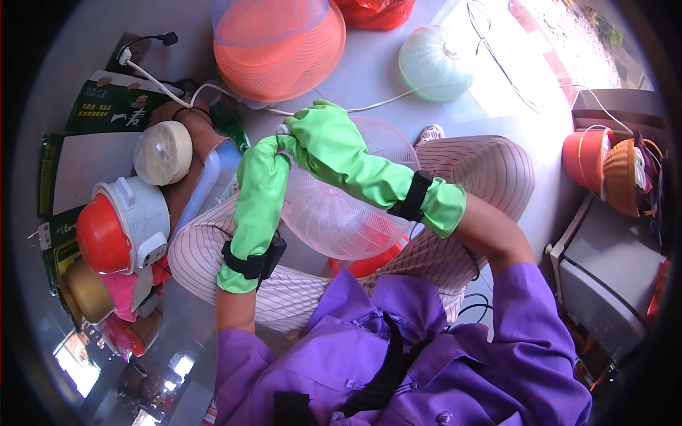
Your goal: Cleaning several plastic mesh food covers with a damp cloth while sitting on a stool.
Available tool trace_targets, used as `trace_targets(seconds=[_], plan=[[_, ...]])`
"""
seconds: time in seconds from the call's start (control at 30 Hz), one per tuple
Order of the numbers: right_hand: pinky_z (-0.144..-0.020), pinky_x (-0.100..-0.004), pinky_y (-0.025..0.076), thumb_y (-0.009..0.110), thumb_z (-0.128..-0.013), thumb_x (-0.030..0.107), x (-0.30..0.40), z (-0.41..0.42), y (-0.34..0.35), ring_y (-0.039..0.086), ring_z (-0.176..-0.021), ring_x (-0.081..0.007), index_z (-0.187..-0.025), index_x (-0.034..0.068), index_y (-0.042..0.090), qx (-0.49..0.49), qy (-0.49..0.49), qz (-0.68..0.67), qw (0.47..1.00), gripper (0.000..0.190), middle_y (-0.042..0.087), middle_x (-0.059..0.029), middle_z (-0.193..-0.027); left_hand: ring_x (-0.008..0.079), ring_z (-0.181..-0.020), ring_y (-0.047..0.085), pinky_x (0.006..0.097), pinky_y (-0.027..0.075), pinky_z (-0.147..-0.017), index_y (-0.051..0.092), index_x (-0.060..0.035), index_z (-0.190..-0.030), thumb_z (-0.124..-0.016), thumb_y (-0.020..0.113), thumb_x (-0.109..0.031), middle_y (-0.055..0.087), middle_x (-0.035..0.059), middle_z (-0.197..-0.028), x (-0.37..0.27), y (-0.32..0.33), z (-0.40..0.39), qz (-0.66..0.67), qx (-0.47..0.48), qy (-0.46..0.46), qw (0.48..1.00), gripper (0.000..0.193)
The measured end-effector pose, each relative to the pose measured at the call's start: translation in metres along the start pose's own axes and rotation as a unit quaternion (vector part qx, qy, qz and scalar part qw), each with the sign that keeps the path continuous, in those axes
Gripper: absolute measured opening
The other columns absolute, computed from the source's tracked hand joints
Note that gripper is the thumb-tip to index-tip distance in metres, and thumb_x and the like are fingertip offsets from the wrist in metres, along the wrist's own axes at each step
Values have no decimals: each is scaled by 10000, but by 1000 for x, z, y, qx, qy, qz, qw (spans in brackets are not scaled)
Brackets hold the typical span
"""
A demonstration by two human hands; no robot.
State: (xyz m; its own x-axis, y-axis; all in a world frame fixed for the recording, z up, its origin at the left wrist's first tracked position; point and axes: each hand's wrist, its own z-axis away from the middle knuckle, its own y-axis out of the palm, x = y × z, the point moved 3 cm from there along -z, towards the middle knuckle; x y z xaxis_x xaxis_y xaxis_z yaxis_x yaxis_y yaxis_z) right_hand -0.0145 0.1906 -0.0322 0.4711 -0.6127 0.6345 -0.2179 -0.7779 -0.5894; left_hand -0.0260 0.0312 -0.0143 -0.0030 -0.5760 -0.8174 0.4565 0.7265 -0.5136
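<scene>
Both my hands wear long green rubber gloves with black straps at the wrists. My left hand (274, 146) and my right hand (317, 120) meet over the left rim of a translucent pink plastic mesh basket (351, 226). A small whitish thing (282, 129) shows between them; its kind is hard to tell. My fingers are bent and partly hidden by the gloves, so their exact grip cannot be made out. The basket lies between my knees, above a red plastic container (370, 263).
A large orange mesh basket (279, 69) and a pale green one (437, 66) stand on the floor ahead, with a white cord (378, 104) running between them. Left are a rice cooker (144, 218) and cardboard (96, 165); right, a grey cabinet (602, 271) bears an orange pot (586, 160).
</scene>
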Motion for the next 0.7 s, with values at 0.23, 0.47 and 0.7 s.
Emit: trace_targets(seconds=[0.23,0.47,0.7], plan=[[-801,-452,471,620,-901,280,-13,-6,-2,614,-748,-347,-882,89,627,37,-46,58,997,192,633,-108,-781,92,-767,616,245,485,-674,691,-33,-1182,-821,510,-2,721,39,-1017,10,1,-4,86,-3,-55,995,405],[-709,-477,514,555,-980,286,-71,18,-31,662,-802,-376,-991,75,709,86,253,68,961,261,694,-167,-876,103,-792,627,235,509,-669,651,-51,-1296,-803,527,-2,702,72,-1142,32,-29,-6,133,-39,-111,984,510],[-692,-488,508,512,-1011,353,-73,34,-35,657,-729,-420,-921,36,706,41,361,1,932,382,679,-210,-765,96,-802,617,223,495,-660,620,-61,-1341,-803,524,8,684,82,-1184,30,-35,-2,126,-59,-88,986,551]])
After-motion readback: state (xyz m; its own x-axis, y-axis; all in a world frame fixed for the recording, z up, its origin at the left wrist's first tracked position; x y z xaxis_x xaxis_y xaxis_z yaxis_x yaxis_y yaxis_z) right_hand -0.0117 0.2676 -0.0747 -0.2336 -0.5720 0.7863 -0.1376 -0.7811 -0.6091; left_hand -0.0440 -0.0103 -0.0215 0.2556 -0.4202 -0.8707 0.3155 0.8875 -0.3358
